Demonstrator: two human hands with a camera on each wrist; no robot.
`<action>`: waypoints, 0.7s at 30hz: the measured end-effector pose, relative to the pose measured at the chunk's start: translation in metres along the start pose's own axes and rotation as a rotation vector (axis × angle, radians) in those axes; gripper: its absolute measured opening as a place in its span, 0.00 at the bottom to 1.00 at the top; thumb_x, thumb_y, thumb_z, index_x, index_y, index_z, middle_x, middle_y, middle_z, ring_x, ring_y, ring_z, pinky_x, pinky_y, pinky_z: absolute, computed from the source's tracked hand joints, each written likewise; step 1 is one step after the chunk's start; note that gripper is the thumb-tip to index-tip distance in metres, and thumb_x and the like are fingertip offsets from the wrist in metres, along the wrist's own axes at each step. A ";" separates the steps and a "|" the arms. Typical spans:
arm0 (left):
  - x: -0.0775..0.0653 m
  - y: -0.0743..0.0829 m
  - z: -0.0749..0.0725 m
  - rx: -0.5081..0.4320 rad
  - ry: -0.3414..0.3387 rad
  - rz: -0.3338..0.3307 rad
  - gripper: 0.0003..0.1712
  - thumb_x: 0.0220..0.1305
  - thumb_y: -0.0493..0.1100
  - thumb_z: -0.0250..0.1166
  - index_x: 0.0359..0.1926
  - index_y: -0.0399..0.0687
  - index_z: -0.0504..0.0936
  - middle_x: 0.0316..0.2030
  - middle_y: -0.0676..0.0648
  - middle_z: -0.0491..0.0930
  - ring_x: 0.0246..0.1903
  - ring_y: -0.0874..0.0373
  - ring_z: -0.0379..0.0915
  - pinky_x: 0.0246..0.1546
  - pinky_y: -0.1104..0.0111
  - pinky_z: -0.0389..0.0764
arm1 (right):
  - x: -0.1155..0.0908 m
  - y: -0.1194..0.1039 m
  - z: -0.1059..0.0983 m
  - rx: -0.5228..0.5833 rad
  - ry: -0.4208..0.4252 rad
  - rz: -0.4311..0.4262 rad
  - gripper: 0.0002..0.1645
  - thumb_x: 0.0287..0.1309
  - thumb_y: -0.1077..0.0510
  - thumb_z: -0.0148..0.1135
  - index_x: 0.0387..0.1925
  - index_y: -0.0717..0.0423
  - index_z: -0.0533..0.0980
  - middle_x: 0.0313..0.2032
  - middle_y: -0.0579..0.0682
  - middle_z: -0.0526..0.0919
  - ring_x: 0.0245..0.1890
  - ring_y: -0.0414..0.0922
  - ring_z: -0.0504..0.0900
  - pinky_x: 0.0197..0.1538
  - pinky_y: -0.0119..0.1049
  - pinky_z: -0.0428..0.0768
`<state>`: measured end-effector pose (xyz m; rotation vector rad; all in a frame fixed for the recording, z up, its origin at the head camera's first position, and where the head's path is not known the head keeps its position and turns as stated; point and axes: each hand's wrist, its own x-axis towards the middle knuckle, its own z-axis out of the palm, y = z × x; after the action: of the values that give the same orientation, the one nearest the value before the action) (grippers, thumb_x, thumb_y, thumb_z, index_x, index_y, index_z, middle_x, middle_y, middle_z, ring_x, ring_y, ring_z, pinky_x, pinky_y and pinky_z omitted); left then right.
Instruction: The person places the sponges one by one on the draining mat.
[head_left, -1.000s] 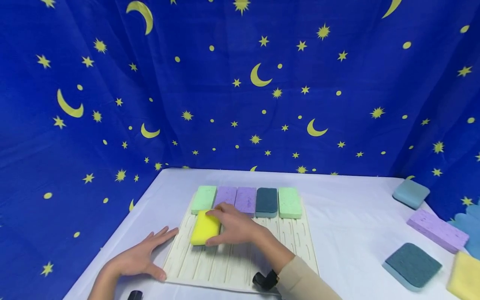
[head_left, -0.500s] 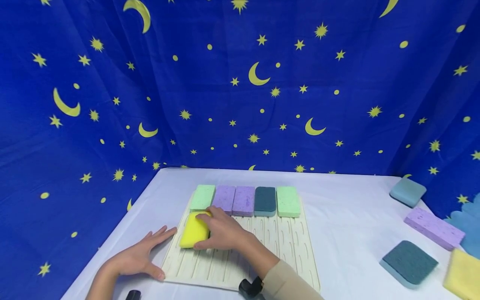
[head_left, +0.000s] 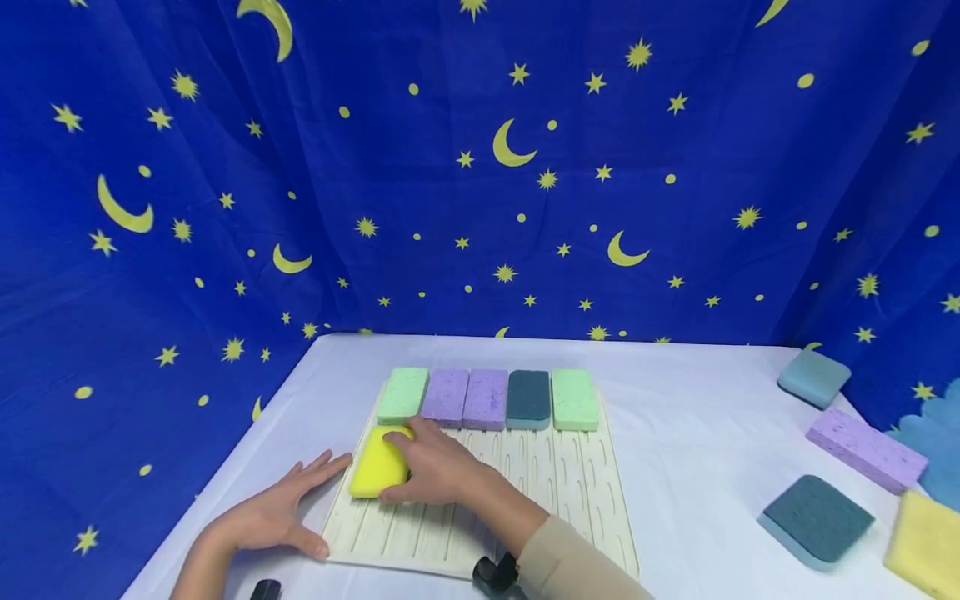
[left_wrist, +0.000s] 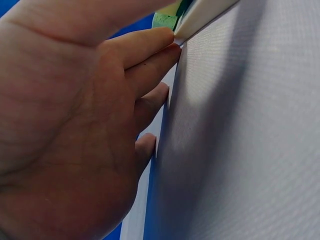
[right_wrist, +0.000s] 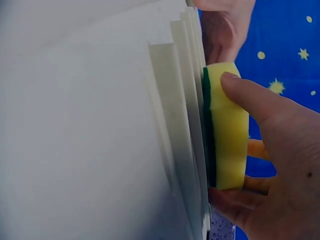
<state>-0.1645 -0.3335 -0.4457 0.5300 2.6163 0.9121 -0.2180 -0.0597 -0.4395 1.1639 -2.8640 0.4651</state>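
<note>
My right hand (head_left: 435, 467) grips a yellow sponge (head_left: 377, 467) with a dark green scouring side, at the left of a cream ridged mat (head_left: 525, 500). In the right wrist view the sponge (right_wrist: 230, 130) has its green face against the ridges, thumb on one end and fingers at the other. My left hand (head_left: 270, 510) rests with fingers spread beside the mat's left edge, thumb at its front corner. Behind the yellow sponge, a row runs along the mat's back: a light green sponge (head_left: 403, 395), two purple sponges (head_left: 446, 397), a dark teal one (head_left: 528, 400) and another light green sponge (head_left: 575, 400).
On the white cloth (head_left: 690, 467) to the right lie a blue-grey sponge (head_left: 814, 377), a purple sponge (head_left: 867, 450), a dark teal sponge (head_left: 817, 518) and a pale yellow one (head_left: 926, 542). A blue curtain (head_left: 420, 183) with moons and stars encloses the back and sides.
My right hand has carried the yellow sponge leftward and lowered it to the mat's left edge, in front of the light green sponge. The left hand has stayed in place.
</note>
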 end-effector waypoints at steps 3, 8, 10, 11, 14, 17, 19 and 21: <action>0.000 -0.001 0.001 0.001 -0.002 0.001 0.63 0.41 0.55 0.78 0.75 0.53 0.53 0.71 0.28 0.46 0.64 0.19 0.30 0.54 0.26 0.39 | 0.001 -0.002 0.000 -0.020 0.007 -0.013 0.50 0.47 0.24 0.61 0.67 0.43 0.66 0.62 0.50 0.66 0.59 0.44 0.68 0.55 0.37 0.74; 0.000 -0.002 0.001 -0.002 -0.007 0.003 0.62 0.42 0.55 0.78 0.75 0.54 0.53 0.71 0.29 0.46 0.64 0.19 0.30 0.53 0.25 0.39 | 0.002 -0.004 0.000 -0.039 0.006 -0.010 0.50 0.48 0.24 0.60 0.68 0.43 0.66 0.63 0.51 0.65 0.61 0.45 0.67 0.55 0.37 0.74; 0.000 0.000 0.000 0.002 -0.009 -0.007 0.62 0.42 0.55 0.78 0.75 0.54 0.53 0.71 0.29 0.45 0.64 0.19 0.29 0.53 0.25 0.39 | 0.002 -0.004 0.001 -0.044 0.002 -0.009 0.51 0.48 0.23 0.59 0.68 0.44 0.66 0.64 0.52 0.64 0.62 0.45 0.66 0.57 0.37 0.73; 0.000 0.001 0.000 0.004 -0.009 -0.014 0.63 0.42 0.56 0.78 0.75 0.54 0.53 0.71 0.29 0.45 0.64 0.19 0.29 0.53 0.25 0.39 | 0.002 -0.004 0.001 -0.052 0.003 -0.013 0.52 0.47 0.23 0.59 0.68 0.45 0.65 0.65 0.52 0.63 0.62 0.45 0.65 0.58 0.37 0.72; 0.000 0.003 -0.002 0.013 -0.008 -0.026 0.63 0.41 0.57 0.78 0.75 0.53 0.53 0.71 0.28 0.44 0.64 0.19 0.29 0.53 0.25 0.38 | 0.003 -0.005 0.002 -0.063 0.007 -0.022 0.53 0.47 0.22 0.59 0.69 0.47 0.65 0.65 0.52 0.63 0.63 0.45 0.64 0.60 0.36 0.69; 0.001 0.003 -0.002 0.020 -0.010 -0.023 0.63 0.42 0.57 0.78 0.75 0.53 0.53 0.71 0.28 0.44 0.64 0.19 0.29 0.53 0.25 0.38 | 0.004 -0.005 0.003 -0.058 0.018 -0.034 0.54 0.47 0.23 0.60 0.68 0.49 0.66 0.65 0.52 0.62 0.63 0.44 0.64 0.62 0.35 0.68; 0.001 0.003 -0.001 0.015 -0.015 -0.026 0.62 0.42 0.56 0.78 0.75 0.54 0.53 0.71 0.28 0.44 0.64 0.19 0.29 0.53 0.25 0.38 | 0.004 -0.005 0.004 -0.054 0.021 -0.036 0.54 0.47 0.23 0.60 0.69 0.49 0.65 0.65 0.52 0.62 0.63 0.44 0.64 0.61 0.35 0.68; 0.001 0.002 0.000 0.009 -0.015 -0.025 0.62 0.42 0.56 0.78 0.75 0.54 0.53 0.71 0.28 0.44 0.64 0.19 0.29 0.53 0.25 0.38 | 0.003 -0.006 0.005 -0.066 0.025 -0.038 0.54 0.48 0.23 0.58 0.69 0.50 0.65 0.65 0.52 0.62 0.63 0.44 0.64 0.61 0.35 0.68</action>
<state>-0.1650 -0.3321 -0.4446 0.5038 2.6082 0.8860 -0.2157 -0.0672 -0.4420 1.1919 -2.8078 0.3783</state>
